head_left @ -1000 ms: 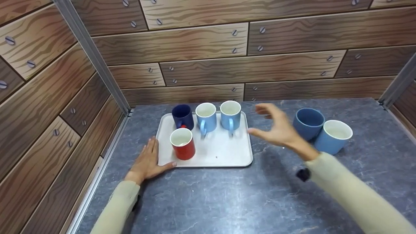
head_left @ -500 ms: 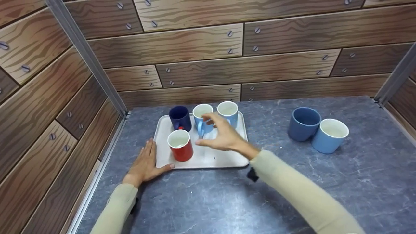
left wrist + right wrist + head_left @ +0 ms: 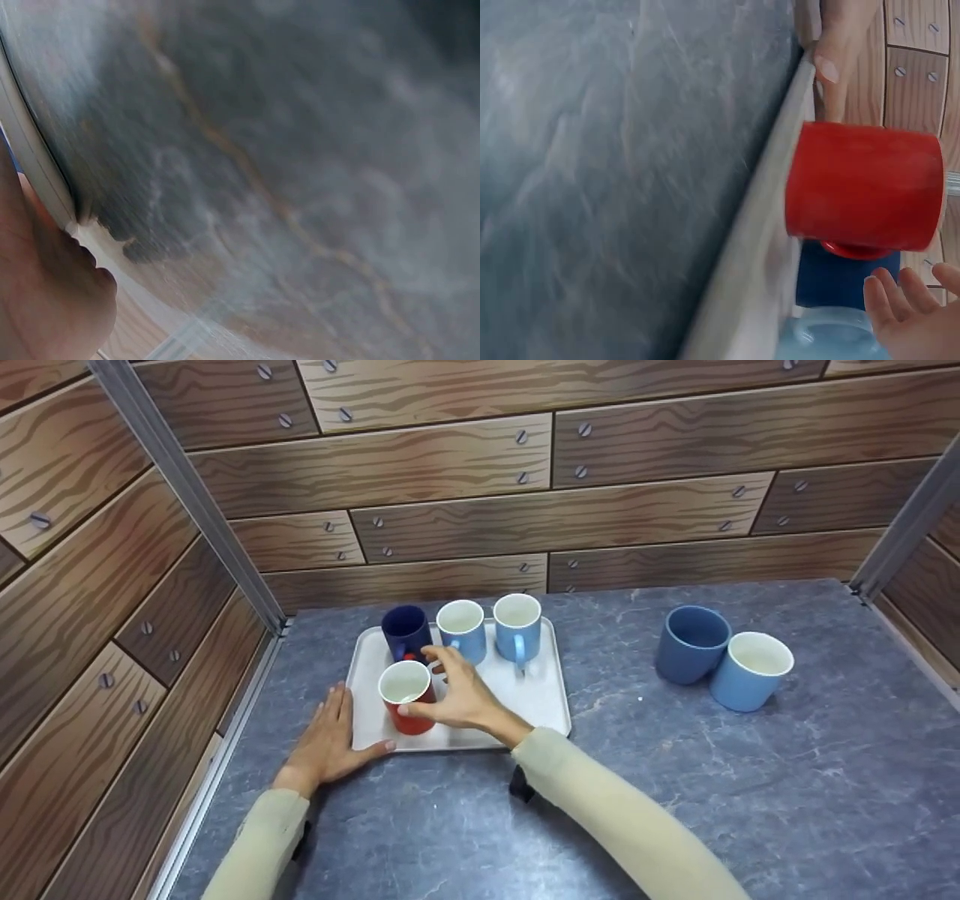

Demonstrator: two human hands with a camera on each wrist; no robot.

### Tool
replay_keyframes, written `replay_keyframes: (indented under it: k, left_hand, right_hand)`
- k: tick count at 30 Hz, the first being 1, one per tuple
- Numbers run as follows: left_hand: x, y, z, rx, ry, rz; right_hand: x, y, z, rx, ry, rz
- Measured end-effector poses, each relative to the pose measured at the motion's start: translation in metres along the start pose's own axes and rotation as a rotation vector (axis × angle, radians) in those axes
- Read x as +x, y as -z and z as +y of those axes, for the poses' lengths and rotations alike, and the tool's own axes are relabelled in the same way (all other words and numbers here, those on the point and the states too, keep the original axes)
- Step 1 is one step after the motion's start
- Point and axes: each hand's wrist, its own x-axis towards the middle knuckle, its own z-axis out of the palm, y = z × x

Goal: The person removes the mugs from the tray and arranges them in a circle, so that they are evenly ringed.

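Observation:
A red mug (image 3: 405,721) with a white inside stands at the front left of a white tray (image 3: 544,701). My right hand (image 3: 466,697) is at its right side, thumb across the front and fingers spread toward the back. In the right wrist view those fingers (image 3: 900,300) appear apart from the red mug (image 3: 866,187). My left hand (image 3: 326,746) lies along the tray's left side, fingers straight, thumb at the front edge. Behind the red mug stands a dark blue mug (image 3: 406,631). Two light blue mugs, one near the middle (image 3: 463,636) and one further right (image 3: 517,622), share the back row.
Off the tray, to the right, a medium blue mug (image 3: 686,656) and a light blue mug (image 3: 746,686) stand side by side on the grey marbled table (image 3: 652,780). Wood-patterned walls (image 3: 450,472) close off the back and sides.
My right hand has moved left from beside the two off-tray mugs, across the tray, to the red mug. My left hand has stayed at the tray's edge. The mugs stand as before.

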Motion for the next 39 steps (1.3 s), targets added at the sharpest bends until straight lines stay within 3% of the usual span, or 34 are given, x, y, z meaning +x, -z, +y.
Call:
replay_keyframes:
  k: [8, 12, 18, 29, 33, 39]
  left_hand:
    - [0.0, -0.004, 0.001, -0.002, 0.0, 0.003]
    - [0.0, -0.002, 0.002, 0.002, 0.017, -0.029]
    - [-0.001, -0.003, 0.002, -0.002, 0.006, -0.026]
    - [-0.002, -0.001, 0.001, -0.014, 0.019, -0.02]
    - [-0.002, 0.0, 0.001, -0.007, 0.017, -0.011]
    - [0.0, 0.0, 0.0, -0.006, 0.024, -0.015]
  right_hand:
    - [-0.003, -0.023, 0.012, 0.007, -0.009, 0.069]
    - [-0.002, -0.03, 0.014, 0.026, -0.02, 0.089]
    - [-0.002, -0.036, 0.016, 0.081, -0.022, 0.107]
    - [-0.002, -0.031, 0.012, 0.114, -0.025, 0.123]
    - [-0.004, -0.026, 0.01, 0.095, 0.005, 0.126]
    - [-0.01, -0.014, 0.011, 0.156, 0.046, 0.115]
